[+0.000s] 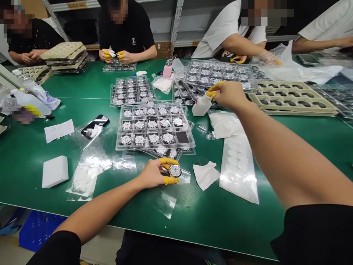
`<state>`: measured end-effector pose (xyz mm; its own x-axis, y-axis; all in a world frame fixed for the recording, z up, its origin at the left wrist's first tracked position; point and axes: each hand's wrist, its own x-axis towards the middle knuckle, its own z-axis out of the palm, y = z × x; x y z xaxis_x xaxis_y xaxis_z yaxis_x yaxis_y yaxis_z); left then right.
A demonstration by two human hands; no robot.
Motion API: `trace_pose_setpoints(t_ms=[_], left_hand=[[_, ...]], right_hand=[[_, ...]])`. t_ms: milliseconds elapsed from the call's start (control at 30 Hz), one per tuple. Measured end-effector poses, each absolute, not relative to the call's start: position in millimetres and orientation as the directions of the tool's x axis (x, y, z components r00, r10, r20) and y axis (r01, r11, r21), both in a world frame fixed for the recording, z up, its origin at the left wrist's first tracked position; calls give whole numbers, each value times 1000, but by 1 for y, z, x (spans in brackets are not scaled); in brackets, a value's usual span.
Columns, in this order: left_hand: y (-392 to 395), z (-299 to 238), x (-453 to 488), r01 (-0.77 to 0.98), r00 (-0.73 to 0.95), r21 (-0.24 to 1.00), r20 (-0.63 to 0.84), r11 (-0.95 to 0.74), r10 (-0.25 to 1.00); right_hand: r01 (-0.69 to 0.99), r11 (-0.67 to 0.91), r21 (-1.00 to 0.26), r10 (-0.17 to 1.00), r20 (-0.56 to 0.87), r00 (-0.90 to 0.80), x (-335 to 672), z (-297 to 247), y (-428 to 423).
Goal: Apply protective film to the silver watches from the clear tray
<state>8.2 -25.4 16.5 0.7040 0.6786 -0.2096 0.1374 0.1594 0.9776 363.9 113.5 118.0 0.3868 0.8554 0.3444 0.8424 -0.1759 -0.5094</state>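
Note:
My left hand point(154, 173), with yellow finger cots, pinches a round metal watch case point(175, 170) by its rim above the near part of the table. Printed marks show on the pale face of the case. Further off to the right, my right hand point(230, 95), also in yellow finger cots, has its fingers closed on the top of a small white bottle point(201, 106), which leans to one side. Between the hands lies a clear plastic tray point(119, 142) with rows of similar watch cases; its near right pocket holds none.
A white cloth point(205, 175) and a plastic sleeve of white discs point(238, 169) lie right of my left hand. On the left are a white block point(55, 171) and a phone point(96, 125). Stacked trays point(298, 106) and a pink bottle point(167, 69) stand further back. Several people sit opposite.

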Motion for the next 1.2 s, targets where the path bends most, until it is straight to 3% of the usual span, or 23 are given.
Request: trace_pose_setpoints(t_ms=[133, 233, 467, 567, 633, 700, 767, 867, 967, 1100, 1200], left_hand=[[-29, 13, 6, 116, 697, 980, -198, 164, 689], [-32, 13, 6, 128, 685, 973, -228, 194, 692], [-36, 11, 6, 201, 678, 974, -215, 103, 703], [-37, 11, 6, 198, 678, 978, -187, 69, 711], [-37, 11, 6, 191, 670, 979, -181, 69, 720], [-38, 10, 6, 178, 656, 981, -177, 77, 733], [-39, 9, 7, 163, 649, 984, -165, 76, 743], [-40, 8, 8, 139, 649, 987, -148, 76, 746], [-40, 10, 8, 145, 638, 984, -171, 101, 751], [-39, 12, 7, 179, 645, 979, -193, 99, 740], [-39, 11, 7, 177, 644, 979, -190, 98, 741]], right_hand=[[891, -323, -318, 908, 161, 386, 364, 126, 115], [907, -371, -198, 901, 158, 403, 365, 124, 115], [884, -415, -215, 861, 220, 458, 358, 125, 118], [847, -265, -461, 818, 358, 450, 335, 131, 87], [771, 6, -637, 780, 485, 395, 304, 124, 41], [659, 305, -688, 780, 577, 242, 265, 106, -15], [626, 482, -613, 814, 577, -61, 230, 81, -62], [654, 619, -436, 740, 603, -298, 203, 50, -97], [692, 616, -376, 730, 602, -323, 206, 41, -96], [618, 661, -426, 730, 556, -398, 213, 43, -91], [650, 629, -427, 744, 573, -343, 212, 42, -94]])
